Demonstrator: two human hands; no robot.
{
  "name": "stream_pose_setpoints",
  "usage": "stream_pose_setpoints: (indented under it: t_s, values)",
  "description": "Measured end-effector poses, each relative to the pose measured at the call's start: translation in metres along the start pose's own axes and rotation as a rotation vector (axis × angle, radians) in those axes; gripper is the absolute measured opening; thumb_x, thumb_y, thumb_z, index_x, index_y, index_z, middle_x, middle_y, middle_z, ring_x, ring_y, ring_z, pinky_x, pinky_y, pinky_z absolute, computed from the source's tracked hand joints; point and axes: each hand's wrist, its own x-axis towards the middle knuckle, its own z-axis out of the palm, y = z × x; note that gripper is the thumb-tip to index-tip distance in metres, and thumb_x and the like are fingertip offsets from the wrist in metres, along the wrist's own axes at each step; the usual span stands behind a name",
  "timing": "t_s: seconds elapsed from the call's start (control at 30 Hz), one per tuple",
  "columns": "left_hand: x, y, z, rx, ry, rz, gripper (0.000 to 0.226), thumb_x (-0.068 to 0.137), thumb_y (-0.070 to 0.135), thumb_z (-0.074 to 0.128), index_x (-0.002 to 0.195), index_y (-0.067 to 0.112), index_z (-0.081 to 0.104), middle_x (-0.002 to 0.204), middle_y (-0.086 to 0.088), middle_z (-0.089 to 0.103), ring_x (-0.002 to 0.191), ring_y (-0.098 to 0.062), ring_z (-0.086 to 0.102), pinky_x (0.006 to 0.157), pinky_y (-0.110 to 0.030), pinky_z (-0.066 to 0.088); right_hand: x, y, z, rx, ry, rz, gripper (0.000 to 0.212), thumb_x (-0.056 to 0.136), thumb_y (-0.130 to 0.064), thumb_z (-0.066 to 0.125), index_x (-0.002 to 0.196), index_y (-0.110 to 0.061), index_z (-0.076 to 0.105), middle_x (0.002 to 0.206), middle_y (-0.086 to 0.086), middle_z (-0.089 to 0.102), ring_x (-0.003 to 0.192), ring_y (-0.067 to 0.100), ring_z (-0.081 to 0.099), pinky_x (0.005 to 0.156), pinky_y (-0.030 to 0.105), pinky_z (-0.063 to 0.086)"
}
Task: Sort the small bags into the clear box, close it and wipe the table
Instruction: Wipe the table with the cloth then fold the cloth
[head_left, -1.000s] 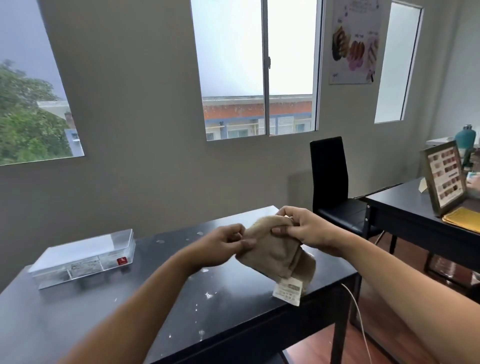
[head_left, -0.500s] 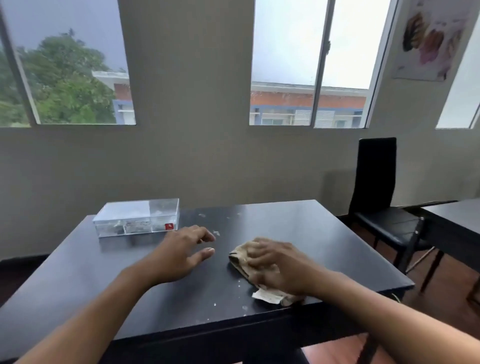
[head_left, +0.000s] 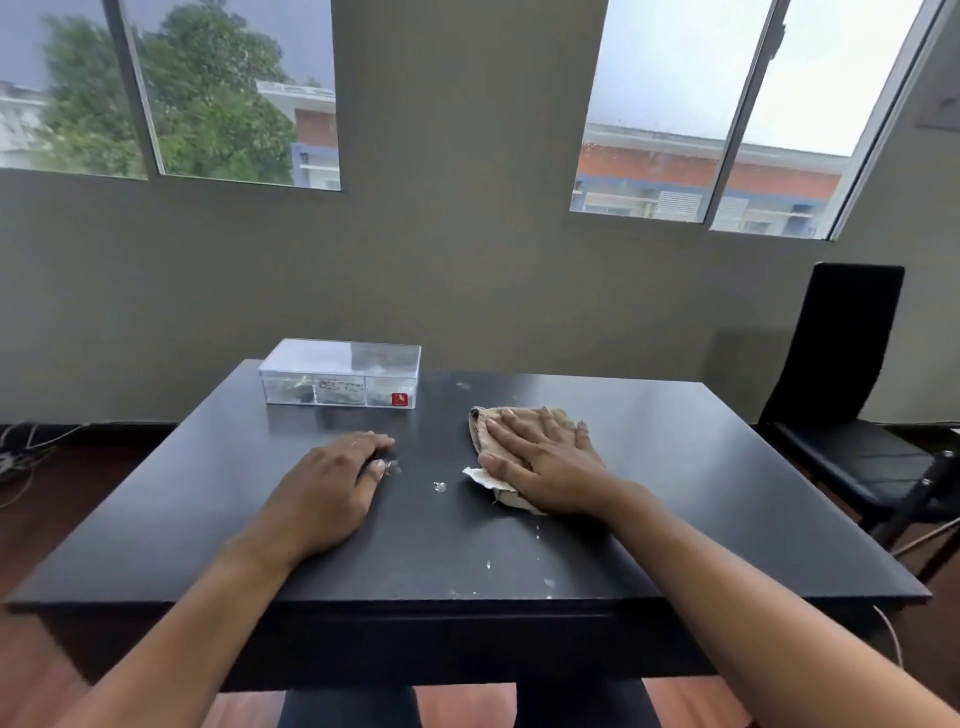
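Two bare hands lie palm-down on the black table, neither of them curled round anything: the right hand is spread flat, fingers loosely apart, pressing a tan cloth against the tabletop, while the left hand rests on the bare surface with its fingers slightly bent and nothing under them that can be made out. From the right hand the cloth shows at ten o'clock as a folded tan edge beyond the fingertips, and at eight o'clock a white tag pokes out just beside the thumb. Between the two hands, and toward six o'clock of the right wrist, pale specks dot the dark surface; more are scattered near the table's near edge. From the left hand the clear box stands at twelve o'clock, well apart from both hands, at the far edge of the table, its lid down and a small red label at its right front corner; something pale and printed lies inside behind the front wall, too blurred to name as bags. At three o'clock of the table a black chair stands against the grey-green wall, and windows above show a brick building and a tree. Both forearms run bare from the lower frame up to the hands
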Motion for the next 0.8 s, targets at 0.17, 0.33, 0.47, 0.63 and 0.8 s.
stream_pose_setpoints:
  t_s: [0.17,0.33,0.47,0.63,0.8]
  values:
    - [-0.001,0.001,-0.002,-0.088,-0.029,-0.062,0.053,0.104,0.022,0.048,0.156,0.028,0.038,0.148,0.008,0.058,0.137,-0.016,0.053,0.116,-0.034,0.038,-0.003,-0.01,0.01,0.003,0.022,-0.013,0.062,0.099,-0.072,0.014,0.158,-0.054,0.004,0.168,-0.027,-0.005,0.157,0.012,-0.013,0.126,0.047,-0.005]
    - [-0.003,0.004,-0.003,-0.097,0.034,-0.139,0.051,0.104,0.014,0.045,0.154,0.023,0.042,0.143,0.003,0.063,0.133,-0.021,0.058,0.112,-0.035,0.042,0.002,-0.031,0.009,0.077,0.028,-0.081,0.057,0.105,-0.06,0.023,0.16,-0.045,0.017,0.168,-0.024,0.005,0.157,0.007,-0.004,0.127,0.041,0.0]
    - [-0.008,0.003,-0.006,-0.06,0.106,-0.227,0.045,0.104,0.011,0.041,0.146,0.02,0.054,0.142,-0.002,0.064,0.131,-0.024,0.058,0.107,-0.035,0.042,-0.017,-0.044,0.012,0.142,-0.03,-0.292,0.052,0.107,-0.058,0.028,0.157,-0.047,0.026,0.166,-0.028,0.011,0.154,-0.002,0.0,0.125,0.032,0.001]
    - [-0.007,0.006,-0.007,-0.045,0.095,-0.275,0.058,0.103,0.012,0.038,0.159,0.025,0.028,0.146,-0.001,0.061,0.131,-0.031,0.057,0.106,-0.042,0.043,-0.018,-0.067,0.018,0.127,0.091,-0.226,0.055,0.104,-0.062,0.024,0.157,-0.046,0.029,0.165,-0.025,0.021,0.155,0.011,0.01,0.122,0.04,0.011]
    - [-0.01,0.011,-0.01,-0.044,0.164,-0.275,0.055,0.1,0.009,0.042,0.154,0.023,0.041,0.134,-0.004,0.07,0.122,-0.033,0.063,0.099,-0.042,0.048,0.022,-0.138,0.033,0.081,0.069,-0.033,0.065,0.104,-0.06,0.015,0.163,-0.033,0.016,0.172,0.0,0.007,0.157,0.033,0.005,0.125,0.051,0.004]
